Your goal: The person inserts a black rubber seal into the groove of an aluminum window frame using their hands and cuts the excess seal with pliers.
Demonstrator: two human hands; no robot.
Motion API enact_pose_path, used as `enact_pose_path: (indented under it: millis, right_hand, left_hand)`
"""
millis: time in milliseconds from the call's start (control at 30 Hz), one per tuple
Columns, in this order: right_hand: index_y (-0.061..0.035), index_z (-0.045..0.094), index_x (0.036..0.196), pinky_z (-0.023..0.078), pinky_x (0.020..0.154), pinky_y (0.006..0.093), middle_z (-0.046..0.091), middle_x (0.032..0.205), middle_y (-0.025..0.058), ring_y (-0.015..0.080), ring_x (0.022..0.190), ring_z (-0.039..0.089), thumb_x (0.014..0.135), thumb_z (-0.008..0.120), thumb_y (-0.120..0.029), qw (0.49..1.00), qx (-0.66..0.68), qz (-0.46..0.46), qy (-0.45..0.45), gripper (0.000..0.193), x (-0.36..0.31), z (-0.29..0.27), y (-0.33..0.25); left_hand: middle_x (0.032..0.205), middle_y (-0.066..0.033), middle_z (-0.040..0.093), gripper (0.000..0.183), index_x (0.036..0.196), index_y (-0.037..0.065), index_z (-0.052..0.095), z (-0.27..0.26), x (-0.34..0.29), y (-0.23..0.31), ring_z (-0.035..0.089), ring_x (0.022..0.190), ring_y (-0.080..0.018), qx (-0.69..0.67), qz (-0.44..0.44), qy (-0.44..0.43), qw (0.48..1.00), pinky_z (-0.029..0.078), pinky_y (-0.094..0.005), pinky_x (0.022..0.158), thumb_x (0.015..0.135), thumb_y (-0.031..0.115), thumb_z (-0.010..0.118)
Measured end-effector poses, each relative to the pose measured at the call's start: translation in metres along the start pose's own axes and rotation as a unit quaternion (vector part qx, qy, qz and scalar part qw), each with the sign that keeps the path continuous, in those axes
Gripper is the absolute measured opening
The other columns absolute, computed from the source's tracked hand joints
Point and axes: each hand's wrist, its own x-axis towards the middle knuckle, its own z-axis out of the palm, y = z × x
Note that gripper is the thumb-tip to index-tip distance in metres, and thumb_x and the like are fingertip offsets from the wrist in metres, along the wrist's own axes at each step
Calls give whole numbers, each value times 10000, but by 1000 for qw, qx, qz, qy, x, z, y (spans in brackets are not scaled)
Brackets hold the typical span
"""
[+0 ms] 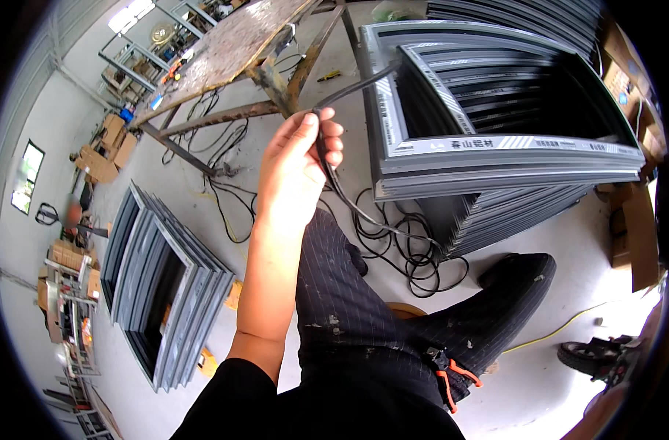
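Note:
My left hand (298, 165) is raised in front of me, thumb and fingers closed on a long black rubber strip (342, 187). From the hand, one length runs up to the left side of the top grey metal frame (510, 144). The other length hangs down to a loose black coil (415, 253) on the floor near my feet. Several such frames are stacked at the front right, printed film on their faces. A bare forearm (619, 403) shows at the lower right rim; my right hand is out of the picture.
More grey frames (169, 286) stand on the floor at the left. A worn workbench (232, 48) with rusty legs is at the back, black cables (224, 139) under it. Orange-handled pliers (446, 389) hang at my thigh. Cardboard boxes (635, 235) stand right; a wheel (585, 357) is lower right.

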Motion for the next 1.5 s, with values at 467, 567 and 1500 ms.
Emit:
enact_pose_path:
  millis: [467,567,1500]
  right_hand:
    - [-5,611,1088,468,901,416,641,1114,130,282,993,627,872,590,-244,991,-71,-81,-76,323,-6,20,-14]
    - [-5,610,1091,465,902,414,642,1109,130,282,990,626,866,588,-236,988,-86,-89,-89,322,-8,23,-17]
    - [-6,594,1111,443,910,395,649,1056,126,278,968,616,814,574,-158,972,-149,-123,-133,334,20,56,-85]
  left_hand:
    - [940,-114,633,215,1083,-23,605,18,41,-30,593,806,-179,-15,-32,12,999,499,-293,693,977,153,541]
    - [938,-110,633,208,1065,-21,613,19,43,-42,592,806,-182,-15,-23,-17,999,499,-288,695,978,153,539]
    - [907,-96,647,170,1028,4,621,-50,26,-52,594,770,-166,-118,-77,40,989,488,-284,686,974,152,555]
